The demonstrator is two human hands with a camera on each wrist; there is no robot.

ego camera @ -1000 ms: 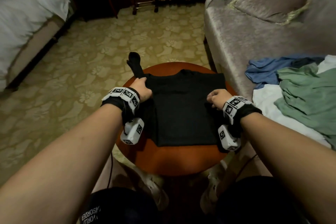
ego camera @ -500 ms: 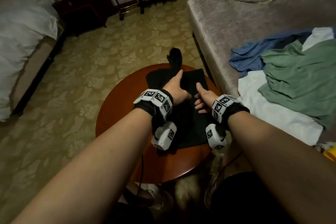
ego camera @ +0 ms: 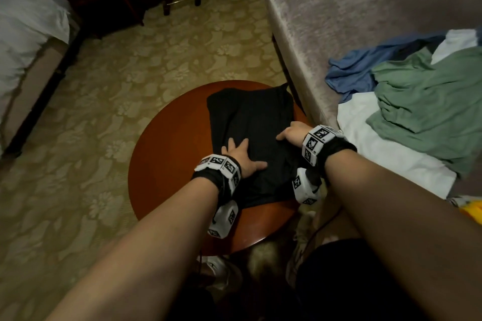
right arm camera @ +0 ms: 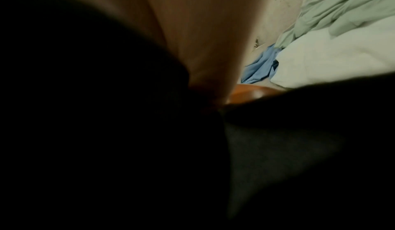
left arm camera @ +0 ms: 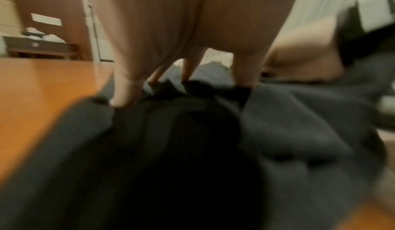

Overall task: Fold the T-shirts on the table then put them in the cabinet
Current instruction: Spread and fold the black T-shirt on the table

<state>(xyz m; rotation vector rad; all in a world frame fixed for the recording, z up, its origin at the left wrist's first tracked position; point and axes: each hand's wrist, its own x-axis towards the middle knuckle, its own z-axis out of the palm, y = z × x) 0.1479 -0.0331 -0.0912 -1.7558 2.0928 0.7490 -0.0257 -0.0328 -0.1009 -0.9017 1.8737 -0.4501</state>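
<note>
A black T-shirt (ego camera: 250, 117) lies folded lengthwise on the right half of the round brown table (ego camera: 167, 164). My left hand (ego camera: 241, 155) rests flat on the shirt's near left part, fingers spread and straight. In the left wrist view its fingertips (left arm camera: 124, 98) press into the dark fabric (left arm camera: 278, 123). My right hand (ego camera: 293, 131) sits at the shirt's right edge with the thumb on top and the fingers tucked out of sight in the cloth. The right wrist view is mostly dark, showing the hand (right arm camera: 203, 39) going down into black fabric (right arm camera: 267, 149).
A grey sofa (ego camera: 339, 21) stands right beside the table, holding a loose pile of a green shirt (ego camera: 430, 101), a white one (ego camera: 391, 154) and a blue one (ego camera: 365, 65). A bed (ego camera: 26, 21) and dark nightstand (ego camera: 104, 0) stand at the far left across patterned carpet.
The shirt's left side has been folded over onto the right, making it narrower, and the sleeve at the far edge is tucked in. My left hand let go and now lies flat.
</note>
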